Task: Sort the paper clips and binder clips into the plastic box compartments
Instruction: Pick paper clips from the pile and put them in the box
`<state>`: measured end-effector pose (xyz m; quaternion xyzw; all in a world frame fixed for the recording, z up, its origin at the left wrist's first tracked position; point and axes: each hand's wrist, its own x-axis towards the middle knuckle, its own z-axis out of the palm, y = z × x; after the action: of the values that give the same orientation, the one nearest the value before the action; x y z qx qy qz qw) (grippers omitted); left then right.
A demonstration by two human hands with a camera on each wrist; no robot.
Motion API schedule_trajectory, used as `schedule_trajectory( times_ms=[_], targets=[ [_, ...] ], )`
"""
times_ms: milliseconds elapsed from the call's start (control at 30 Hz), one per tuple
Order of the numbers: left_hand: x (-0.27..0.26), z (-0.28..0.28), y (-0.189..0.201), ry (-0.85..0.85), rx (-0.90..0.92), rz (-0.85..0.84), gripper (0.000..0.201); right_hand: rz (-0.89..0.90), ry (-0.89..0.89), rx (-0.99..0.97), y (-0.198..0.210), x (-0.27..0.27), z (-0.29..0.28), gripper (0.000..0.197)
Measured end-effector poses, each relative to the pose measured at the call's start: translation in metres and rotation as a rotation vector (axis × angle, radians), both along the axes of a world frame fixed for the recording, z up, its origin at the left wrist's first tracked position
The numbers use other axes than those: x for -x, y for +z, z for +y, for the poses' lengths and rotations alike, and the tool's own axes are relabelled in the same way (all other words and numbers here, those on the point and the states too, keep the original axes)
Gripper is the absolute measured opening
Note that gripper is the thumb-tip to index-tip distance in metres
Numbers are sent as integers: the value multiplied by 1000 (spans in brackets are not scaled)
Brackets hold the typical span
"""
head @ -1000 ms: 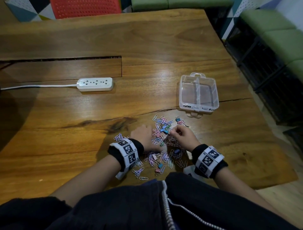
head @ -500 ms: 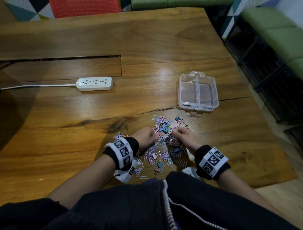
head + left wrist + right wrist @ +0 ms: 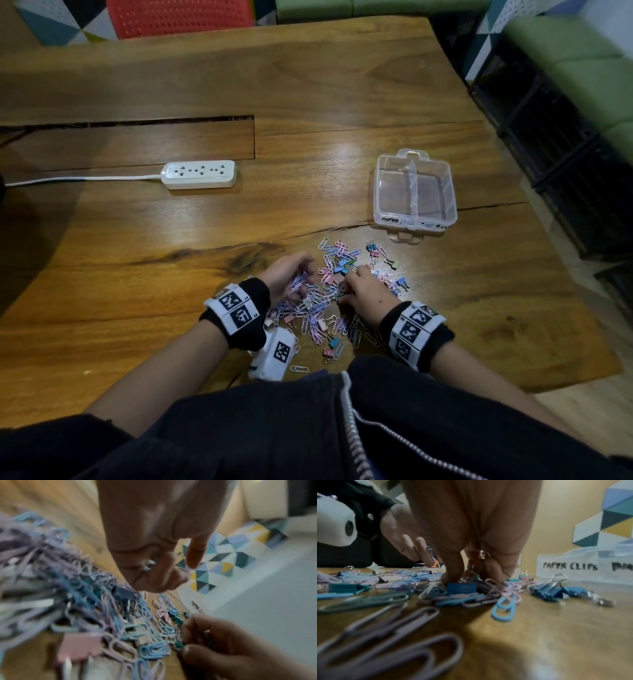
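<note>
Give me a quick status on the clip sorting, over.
Left hand gripping paper clips; right hand pinching in the clip pile. Plastic box open, both compartments empty. Nothing between pile and box.

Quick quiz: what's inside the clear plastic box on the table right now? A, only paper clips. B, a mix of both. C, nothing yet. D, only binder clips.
C: in the head view both compartments of the plastic box show only bare clear plastic, while the clips lie piled on the table.
</note>
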<state>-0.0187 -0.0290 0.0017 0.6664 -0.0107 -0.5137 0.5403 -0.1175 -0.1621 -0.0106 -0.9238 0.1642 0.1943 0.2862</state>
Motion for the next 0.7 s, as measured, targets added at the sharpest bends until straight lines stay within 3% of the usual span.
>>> schedule_trajectory(
  times_ms=[133,200,300,433,600,700],
  targets=[
    [6,-8,-1,-475,-490,-730,28,43,71,44,0,0,-2,28],
    [12,-10,-2,-669,-670,-969,45,47,90,84,-1,-1,-2,27],
    [20,-12,-9,-807,-796,-1038,78,54,70,70,0,-2,-2,23],
    [29,-16,-18,-815,-743,-1064,61,-5,4,-52,-4,-3,-4,3],
    [34,-17,-17,-876,-669,-1052,45,-19,-228,-336,6,6,-16,24],
    [29,-14,-12,-885,-575,-967,37,8,-419,-670,12,10,-28,27]
  ],
)
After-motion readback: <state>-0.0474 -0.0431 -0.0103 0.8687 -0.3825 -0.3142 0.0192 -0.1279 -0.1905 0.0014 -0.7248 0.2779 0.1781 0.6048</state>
